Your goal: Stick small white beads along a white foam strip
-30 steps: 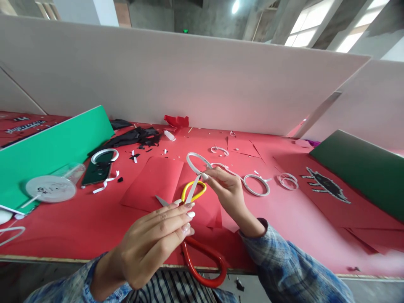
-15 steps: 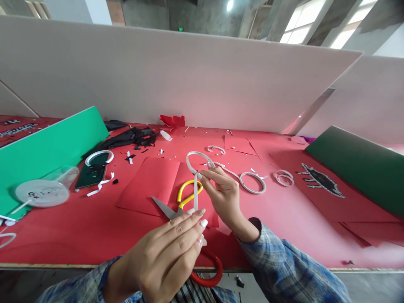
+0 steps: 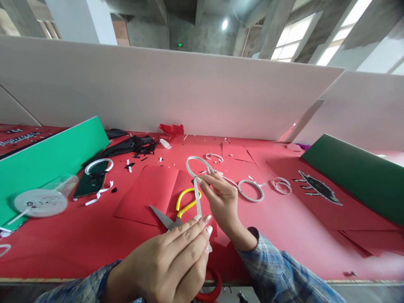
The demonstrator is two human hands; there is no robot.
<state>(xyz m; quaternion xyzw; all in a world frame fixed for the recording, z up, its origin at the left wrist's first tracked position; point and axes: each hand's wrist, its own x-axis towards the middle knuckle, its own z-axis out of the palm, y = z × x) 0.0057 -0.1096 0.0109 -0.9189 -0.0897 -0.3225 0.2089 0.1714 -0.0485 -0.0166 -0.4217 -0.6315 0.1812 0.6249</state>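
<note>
A narrow white strip (image 3: 198, 201) stretches between my hands. My right hand (image 3: 222, 198) pinches it between thumb and fingers, and a loop of it curls up above the fingertips. Toward the right the strip seems to run behind that hand to a coiled white ring (image 3: 251, 191). My left hand (image 3: 176, 261), fingers pressed together, grips the strip's lower end; the exact hold is hidden. Beneath the strip lies a yellow scissor handle (image 3: 186, 206) with a grey blade (image 3: 161, 216) to its left. A red handle (image 3: 214, 286) shows below my left hand, which covers the middle part.
Folded red paper (image 3: 147, 191) lies on the red table (image 3: 82, 235). A phone (image 3: 91, 181), a clear plastic spool (image 3: 41, 203) and a green board (image 3: 63, 147) are left. Further right are white coils (image 3: 280, 185), a black leaf-like shape (image 3: 322, 189) and another green board (image 3: 356, 176).
The whole view has tilted up slightly, so the table sits lower in the picture. My left hand has shifted a little right; both hands keep their hold on the strip.
</note>
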